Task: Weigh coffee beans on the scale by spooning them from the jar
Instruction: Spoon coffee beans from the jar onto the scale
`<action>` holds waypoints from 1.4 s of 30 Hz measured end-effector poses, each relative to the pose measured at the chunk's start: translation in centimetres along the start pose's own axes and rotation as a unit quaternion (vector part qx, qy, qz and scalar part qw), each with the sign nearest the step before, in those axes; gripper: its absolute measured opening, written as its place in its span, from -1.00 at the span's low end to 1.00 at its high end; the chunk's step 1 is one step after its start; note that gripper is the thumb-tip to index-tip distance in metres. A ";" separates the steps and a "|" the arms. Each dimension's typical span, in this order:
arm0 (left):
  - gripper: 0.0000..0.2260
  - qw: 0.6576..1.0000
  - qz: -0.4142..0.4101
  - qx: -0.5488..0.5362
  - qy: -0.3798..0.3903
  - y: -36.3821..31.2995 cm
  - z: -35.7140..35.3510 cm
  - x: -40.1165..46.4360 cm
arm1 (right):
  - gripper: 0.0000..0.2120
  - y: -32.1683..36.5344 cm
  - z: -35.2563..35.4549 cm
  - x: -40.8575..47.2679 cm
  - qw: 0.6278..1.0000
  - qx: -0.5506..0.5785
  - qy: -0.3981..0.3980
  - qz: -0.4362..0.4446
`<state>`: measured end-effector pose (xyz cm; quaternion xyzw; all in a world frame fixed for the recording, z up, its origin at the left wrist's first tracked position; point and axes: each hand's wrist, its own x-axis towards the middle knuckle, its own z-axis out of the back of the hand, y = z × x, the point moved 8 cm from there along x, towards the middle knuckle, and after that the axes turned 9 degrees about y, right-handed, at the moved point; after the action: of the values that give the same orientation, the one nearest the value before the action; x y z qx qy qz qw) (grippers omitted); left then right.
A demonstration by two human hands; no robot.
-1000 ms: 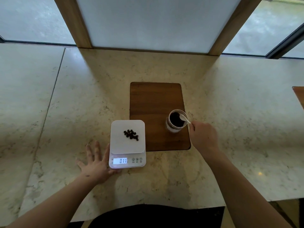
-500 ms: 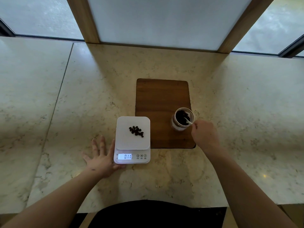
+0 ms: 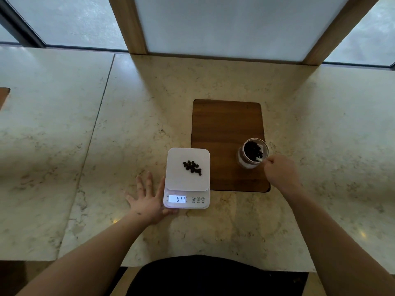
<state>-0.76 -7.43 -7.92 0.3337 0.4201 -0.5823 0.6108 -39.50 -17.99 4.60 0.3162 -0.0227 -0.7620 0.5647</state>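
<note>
Gripping the white spoon (image 3: 260,159) in the jar (image 3: 252,153) right of center, the right hand (image 3: 281,174) stays closed; the left hand (image 3: 149,201) lies open, touching the scale (image 3: 186,178).

Pretty soft daylight here, coming in from the windows (image 3: 70,20) along the far edge of the surface (image 3: 128,124). Overall it's a bit dim and muted, nothing blown out. The wooden posts throw wedge-shaped shadows across the middle of the surface, so the left and right parts look paler. Small glare spots near the front edge. The scale's display (image 3: 177,198) glows bright and is readable. Wide-angle bending at the edges is obvious, and fine detail is slightly soft.
</note>
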 end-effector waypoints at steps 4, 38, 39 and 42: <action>0.15 1.000 0.001 0.003 -0.001 0.0 0.0 -0.1 | -0.70 -0.7 -0.1 0.3 0.998 0.054 0.003 -0.017; 0.13 1.000 -0.002 0.002 -0.014 0.7 -0.6 1.2 | -0.73 -4.2 -4.3 0.2 0.892 0.426 0.041 -0.143; 0.13 1.000 -0.002 0.002 -0.015 0.7 -0.6 1.2 | -0.73 -4.2 -4.3 0.1 0.890 0.430 0.041 -0.144; 0.13 1.000 -0.003 0.002 -0.015 0.7 -0.7 1.2 | -0.74 -3.9 -3.8 -0.2 0.904 0.405 0.033 -0.135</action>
<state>-0.17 -7.30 -9.36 0.3248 0.4112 -0.5900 0.6143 -40.89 -15.18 0.14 0.5423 -0.2678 -0.7455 0.2799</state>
